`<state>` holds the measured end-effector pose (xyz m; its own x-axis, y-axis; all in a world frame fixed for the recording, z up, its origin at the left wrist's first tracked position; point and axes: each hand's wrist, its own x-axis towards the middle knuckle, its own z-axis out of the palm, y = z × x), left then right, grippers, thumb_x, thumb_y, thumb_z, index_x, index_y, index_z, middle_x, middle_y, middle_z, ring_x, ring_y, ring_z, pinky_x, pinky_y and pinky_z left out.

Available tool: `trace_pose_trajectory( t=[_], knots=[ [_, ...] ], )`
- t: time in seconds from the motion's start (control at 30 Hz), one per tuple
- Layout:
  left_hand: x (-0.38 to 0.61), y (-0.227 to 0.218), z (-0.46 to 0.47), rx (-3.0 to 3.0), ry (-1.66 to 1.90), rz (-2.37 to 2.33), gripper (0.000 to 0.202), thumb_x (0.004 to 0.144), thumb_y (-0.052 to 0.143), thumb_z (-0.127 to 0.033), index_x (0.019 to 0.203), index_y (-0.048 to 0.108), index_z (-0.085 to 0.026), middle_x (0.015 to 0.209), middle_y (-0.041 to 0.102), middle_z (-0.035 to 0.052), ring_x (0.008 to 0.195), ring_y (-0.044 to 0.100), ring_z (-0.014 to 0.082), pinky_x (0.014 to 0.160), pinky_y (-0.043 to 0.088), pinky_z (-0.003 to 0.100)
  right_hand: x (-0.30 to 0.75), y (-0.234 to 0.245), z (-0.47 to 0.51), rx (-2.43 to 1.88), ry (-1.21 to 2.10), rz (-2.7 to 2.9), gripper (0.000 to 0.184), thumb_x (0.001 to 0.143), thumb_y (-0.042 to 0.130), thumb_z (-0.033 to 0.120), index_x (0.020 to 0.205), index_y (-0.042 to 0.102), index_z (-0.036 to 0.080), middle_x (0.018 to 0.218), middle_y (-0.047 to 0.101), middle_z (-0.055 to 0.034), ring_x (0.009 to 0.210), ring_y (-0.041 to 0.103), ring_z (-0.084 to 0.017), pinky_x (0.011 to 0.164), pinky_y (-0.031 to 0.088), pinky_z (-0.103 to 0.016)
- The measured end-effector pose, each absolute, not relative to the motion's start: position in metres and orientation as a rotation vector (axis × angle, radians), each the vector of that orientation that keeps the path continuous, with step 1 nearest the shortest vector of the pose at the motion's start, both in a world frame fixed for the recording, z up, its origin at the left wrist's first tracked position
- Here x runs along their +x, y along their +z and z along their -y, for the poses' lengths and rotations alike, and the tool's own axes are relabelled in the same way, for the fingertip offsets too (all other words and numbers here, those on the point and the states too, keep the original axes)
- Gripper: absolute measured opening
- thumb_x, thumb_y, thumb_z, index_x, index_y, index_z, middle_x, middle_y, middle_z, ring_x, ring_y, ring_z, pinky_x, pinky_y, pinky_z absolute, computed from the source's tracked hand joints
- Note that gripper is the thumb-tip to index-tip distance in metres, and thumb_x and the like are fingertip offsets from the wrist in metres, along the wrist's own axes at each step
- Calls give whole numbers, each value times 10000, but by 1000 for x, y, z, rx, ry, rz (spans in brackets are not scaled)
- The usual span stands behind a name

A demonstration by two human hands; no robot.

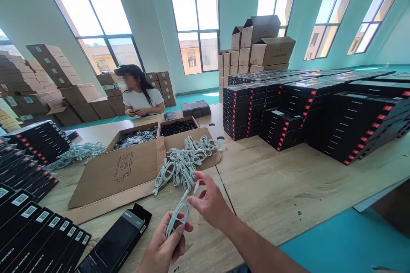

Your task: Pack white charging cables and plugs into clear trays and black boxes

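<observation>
Holding a looped white cable pinched in the left grip, nipping a plug end with the right grip, with a messy cable pile just beyond both and a black box left of them.

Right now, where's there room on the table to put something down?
The big bare patch of table is between the right hand and the black box stacks. A small gap shows between the left hand and the open box. It's crowded ahead and to the left, with cardboard, cables and more black boxes.
</observation>
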<state>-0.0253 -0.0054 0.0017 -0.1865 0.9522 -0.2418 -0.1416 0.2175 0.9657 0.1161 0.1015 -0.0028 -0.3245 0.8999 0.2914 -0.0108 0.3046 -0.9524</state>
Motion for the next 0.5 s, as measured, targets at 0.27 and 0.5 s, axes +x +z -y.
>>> trace_pose_trajectory(
  t=[0.27,0.5],
  knots=[
    [-33,16,7,1090,947,-1423,477,761,742,-660,829,601,-209,724,731,16,413,423,65,451,239,212,146,46,-131,-505,966,2657,141,903,692,182,901,832,206,763,779,-2,699,656,-148,728,482,-256],
    [-38,11,18,1137,739,-1336,602,678,730,-776,668,584,-192,557,664,19,390,351,54,393,219,208,143,50,-154,-66,1559,2826,42,781,790,187,812,812,171,673,719,57,630,622,-94,594,431,-158]
  ],
)
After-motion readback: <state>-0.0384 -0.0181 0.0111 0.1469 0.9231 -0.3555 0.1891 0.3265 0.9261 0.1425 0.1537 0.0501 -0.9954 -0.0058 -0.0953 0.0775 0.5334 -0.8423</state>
